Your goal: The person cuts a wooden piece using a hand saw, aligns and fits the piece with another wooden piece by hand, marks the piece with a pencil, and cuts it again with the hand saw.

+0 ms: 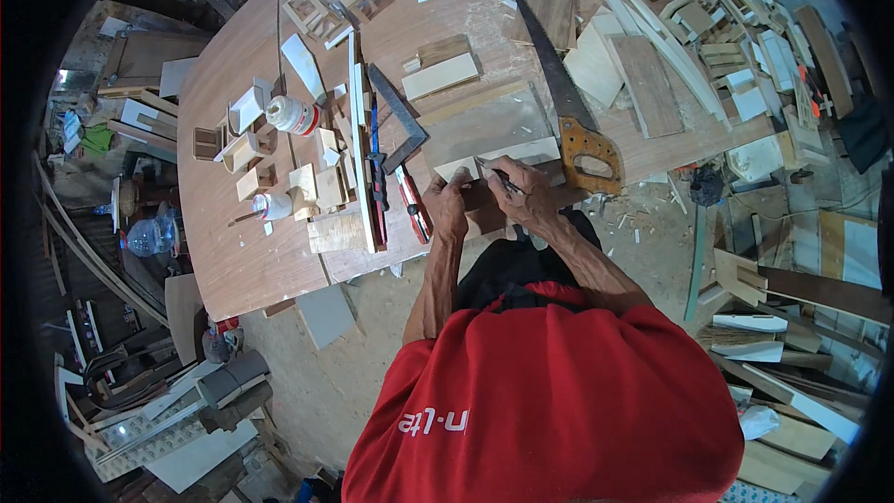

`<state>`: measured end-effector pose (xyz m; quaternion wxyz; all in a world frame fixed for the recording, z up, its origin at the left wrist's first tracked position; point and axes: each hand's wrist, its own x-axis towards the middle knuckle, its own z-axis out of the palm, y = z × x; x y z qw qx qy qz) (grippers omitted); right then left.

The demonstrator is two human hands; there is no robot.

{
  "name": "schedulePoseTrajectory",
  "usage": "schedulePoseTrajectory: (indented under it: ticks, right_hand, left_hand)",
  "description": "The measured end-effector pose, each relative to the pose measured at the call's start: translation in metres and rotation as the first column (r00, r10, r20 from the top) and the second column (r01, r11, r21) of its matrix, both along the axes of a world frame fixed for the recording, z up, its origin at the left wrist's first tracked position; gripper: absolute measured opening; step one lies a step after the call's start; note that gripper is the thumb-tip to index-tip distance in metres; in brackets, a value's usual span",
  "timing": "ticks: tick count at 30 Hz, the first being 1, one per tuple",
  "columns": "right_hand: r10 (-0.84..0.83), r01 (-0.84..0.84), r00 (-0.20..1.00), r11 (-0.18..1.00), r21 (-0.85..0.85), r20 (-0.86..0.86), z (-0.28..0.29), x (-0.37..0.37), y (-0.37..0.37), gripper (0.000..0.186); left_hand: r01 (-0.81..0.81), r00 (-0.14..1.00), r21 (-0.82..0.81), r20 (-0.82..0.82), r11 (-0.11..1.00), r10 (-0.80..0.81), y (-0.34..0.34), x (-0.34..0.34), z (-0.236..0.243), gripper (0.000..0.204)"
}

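Note:
At the near edge of the table, my left hand closes its thumb and fingers on the left end of a pale wood strip. My right hand grips a thin, dark, pencil-like tool; its tip is at the strip, close to my left fingers. Behind the strip lies a flat grey-brown board. A handsaw with an orange-brown wooden handle rests just right of the board. Left of my hands are a red utility knife and a dark try square. My fingers hide part of the strip.
Long pale strips lie left of the square, beside a white glue bottle and several small wooden boxes. A two-tone wood block sits farther back. Boards and long bent strips cover the right side; scrap piles surround the table.

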<state>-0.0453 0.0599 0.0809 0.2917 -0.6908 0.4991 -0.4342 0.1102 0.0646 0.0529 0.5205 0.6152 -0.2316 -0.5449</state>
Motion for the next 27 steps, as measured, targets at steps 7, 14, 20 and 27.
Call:
schedulePoseTrajectory:
  ticks: [7,14,20,27]
  right_hand:
    - [0.094,-0.154,0.978,0.925,0.346,0.184,-0.003,-0.016,0.005,0.011]
    - [-0.042,0.04,0.999,0.996,0.076,0.025,0.012,-0.006,-0.002,0.013]
    - [0.002,-0.005,0.999,0.998,0.063,0.045,-0.003,-0.004,-0.003,0.017]
    - [0.032,-0.035,0.999,0.996,0.078,0.041,-0.001,-0.004,-0.003,0.017]
  left_hand:
    - [-0.023,1.0,0.07,0.013,0.997,0.022,-0.003,-0.001,-0.002,0.02]
    - [-0.044,0.999,0.021,-0.007,0.999,0.044,-0.004,0.0,-0.006,0.02]
    - [-0.024,1.0,0.023,-0.001,0.999,0.024,-0.004,0.001,-0.007,0.02]
    - [-0.024,1.0,0.068,0.011,0.997,0.023,-0.003,-0.002,0.005,0.02]
